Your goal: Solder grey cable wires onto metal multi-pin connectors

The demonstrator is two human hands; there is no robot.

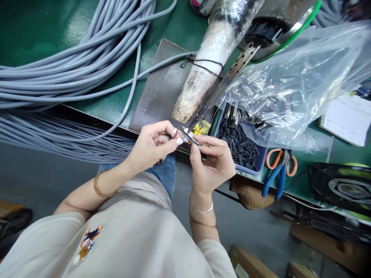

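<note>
Between thumb and fingers, my left hand (155, 143) pinches the thin coloured wires (176, 134) of a cable end. A small metal-and-black multi-pin connector (189, 136) sits just to the right of those wires, its near end pinched by my right hand (213, 158). Wires and connector meet in front of me, over the bench edge; whether each wire is joined to a pin is too small to tell. Just beyond the connector, the burnt tip of a white wrapped tube (188, 104) points toward my hands, with a thin metal strip (213, 92) beside it.
Grey cable coils (116, 46) cover the left side of the green bench. A blue bin (255, 168) holds black tubing pieces (239, 141), beside a clear bag (278, 96) of connectors. Cutters and pliers (279, 170) lie at the bench edge, left of a small black fan (344, 187).
</note>
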